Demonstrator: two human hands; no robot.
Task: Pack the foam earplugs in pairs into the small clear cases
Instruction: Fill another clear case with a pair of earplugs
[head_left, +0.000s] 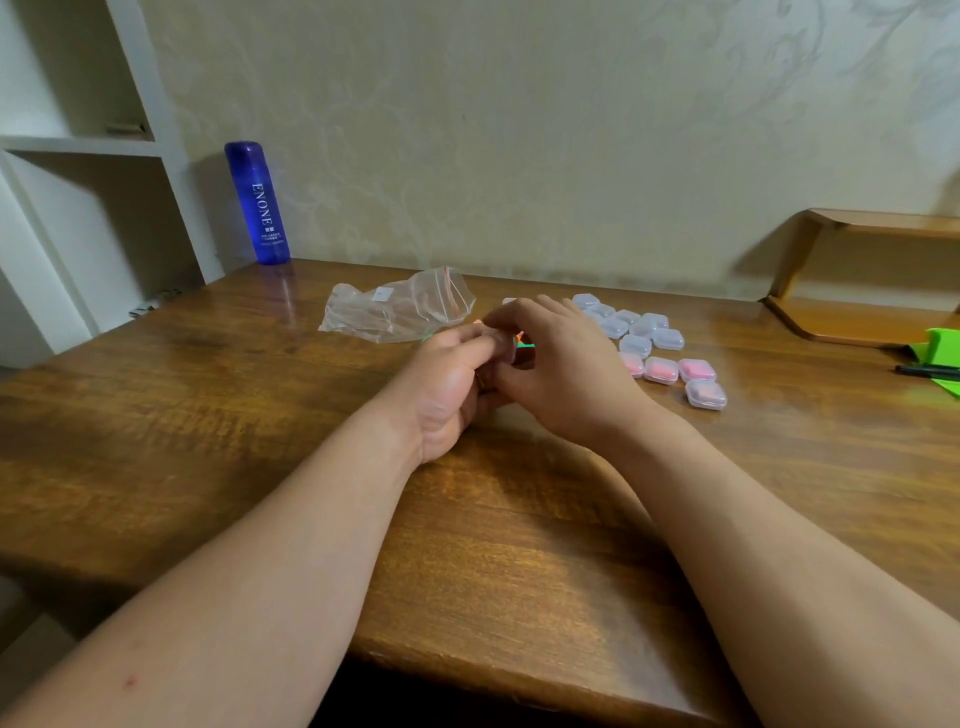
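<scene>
My left hand (452, 387) and my right hand (556, 369) meet over the middle of the wooden table (208, 415), their fingers curled round a small clear case (503, 349) that they mostly hide. Bits of orange and green foam earplug (521, 339) show just behind the fingers. To the right lie several clear cases (631, 325) with nothing visible inside, and nearer me several shut cases with pink earplugs (696, 370) in them.
A crumpled clear zip bag (397, 310) lies behind my hands. A blue bottle (258, 203) stands at the back left beside white shelves. A wooden shelf (852, 317), green paper (943, 353) and a black pen (927, 370) sit at the right.
</scene>
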